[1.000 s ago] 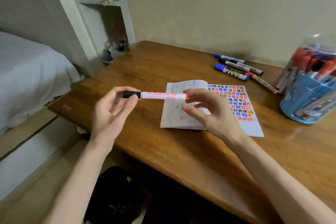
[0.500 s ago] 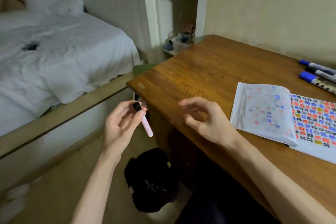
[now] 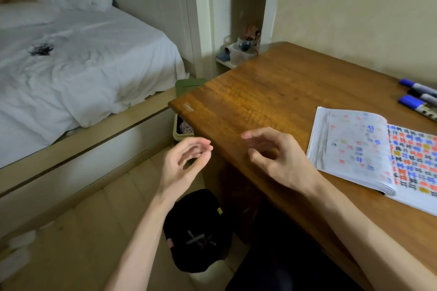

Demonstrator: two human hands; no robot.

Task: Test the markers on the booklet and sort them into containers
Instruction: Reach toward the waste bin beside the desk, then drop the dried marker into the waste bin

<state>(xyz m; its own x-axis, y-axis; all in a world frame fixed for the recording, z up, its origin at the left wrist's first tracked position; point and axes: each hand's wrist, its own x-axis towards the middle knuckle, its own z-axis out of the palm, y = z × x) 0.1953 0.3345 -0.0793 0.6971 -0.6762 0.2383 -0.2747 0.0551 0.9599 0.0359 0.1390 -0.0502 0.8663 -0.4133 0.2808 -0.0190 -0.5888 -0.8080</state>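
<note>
My left hand (image 3: pixel 183 164) hovers off the desk's left edge with loosely curled fingers and holds nothing. Just beyond it, on the floor beside the desk, stands a green bin (image 3: pixel 176 129) with something white and patterned inside. My right hand (image 3: pixel 279 157) floats over the desk's front left part, fingers relaxed and empty. The open booklet (image 3: pixel 354 149) lies on the desk at the right, covered in coloured test marks. Three markers (image 3: pixel 418 98) lie at the far right edge, two with blue caps. The pink marker is out of sight.
The wooden desk (image 3: pixel 260 92) fills the right half. A bed with white sheets (image 3: pixel 71 61) takes the left. A black cap (image 3: pixel 196 234) lies on the floor below my hands. White shelves (image 3: pixel 238 52) with small items stand behind the desk corner.
My left hand held a pink marker by its black cap; now that hand is empty and the marker is gone. The view has swung left, and the marker tub has left the frame.
</note>
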